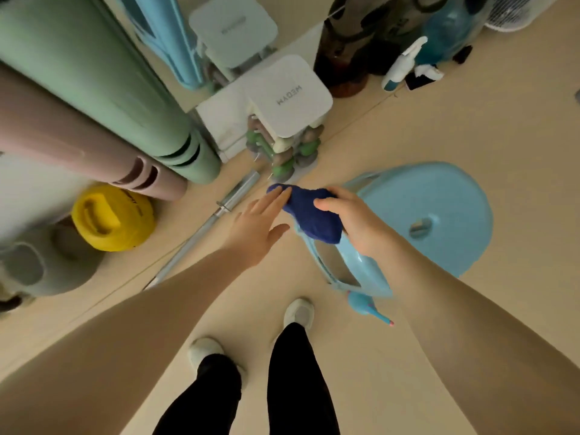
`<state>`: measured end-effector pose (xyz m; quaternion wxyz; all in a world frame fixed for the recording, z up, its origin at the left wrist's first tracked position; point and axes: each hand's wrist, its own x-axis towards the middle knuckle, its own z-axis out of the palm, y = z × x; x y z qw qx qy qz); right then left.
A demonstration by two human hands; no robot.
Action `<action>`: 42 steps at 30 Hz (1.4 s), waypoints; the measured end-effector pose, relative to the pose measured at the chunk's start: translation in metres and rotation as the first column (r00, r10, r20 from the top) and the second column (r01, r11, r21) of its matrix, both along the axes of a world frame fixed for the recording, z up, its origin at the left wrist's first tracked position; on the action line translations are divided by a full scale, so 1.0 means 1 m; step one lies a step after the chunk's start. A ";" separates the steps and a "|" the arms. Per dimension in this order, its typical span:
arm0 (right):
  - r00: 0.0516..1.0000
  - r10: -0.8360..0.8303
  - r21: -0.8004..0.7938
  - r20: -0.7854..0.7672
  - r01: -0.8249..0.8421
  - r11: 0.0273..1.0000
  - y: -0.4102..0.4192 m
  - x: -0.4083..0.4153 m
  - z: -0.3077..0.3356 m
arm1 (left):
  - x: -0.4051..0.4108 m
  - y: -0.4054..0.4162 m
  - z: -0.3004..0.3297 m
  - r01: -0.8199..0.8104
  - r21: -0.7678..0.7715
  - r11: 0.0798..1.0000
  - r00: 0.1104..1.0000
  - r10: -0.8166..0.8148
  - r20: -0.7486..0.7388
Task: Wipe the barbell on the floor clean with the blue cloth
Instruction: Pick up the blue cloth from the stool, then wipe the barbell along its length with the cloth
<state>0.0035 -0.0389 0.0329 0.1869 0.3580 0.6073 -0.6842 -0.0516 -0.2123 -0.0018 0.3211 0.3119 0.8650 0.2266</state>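
A dark blue cloth (pixel 314 216) hangs bunched in the air at the centre. My right hand (pixel 353 219) grips its right side with curled fingers and thumb. My left hand (pixel 259 226) reaches in from the left with straight fingers, the fingertips touching the cloth's upper left end. The silver barbell (pixel 219 211) lies on the floor, running diagonally from below the dumbbell rack down to the left, partly hidden under my left forearm. Both hands are above the floor, to the right of the bar.
A light blue plastic stool (pixel 433 211) stands at the right, just behind my right hand. A yellow weight plate (pixel 111 218) lies left of the bar. Rolled green and pink mats (pixel 103 98), a dumbbell rack (pixel 288 146) and a spray bottle (pixel 401 65) stand farther back. My feet (pixel 251 334) are below.
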 end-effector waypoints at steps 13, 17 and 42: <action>0.967 0.160 -0.359 0.198 -0.081 0.930 -0.194 -0.053 -0.096 | -0.016 -0.197 -0.075 -0.474 -0.112 0.873 0.776 0.474 0.416; 0.961 0.197 -0.387 0.194 -0.110 0.915 -0.197 -0.078 -0.178 | -0.031 -0.193 -0.158 -0.555 -0.091 0.827 0.749 0.545 0.376; 0.394 0.919 0.899 -0.023 -0.393 0.191 -0.152 -0.153 -0.490 | -0.091 -0.141 -0.449 -0.583 -0.117 0.804 0.812 0.581 -0.058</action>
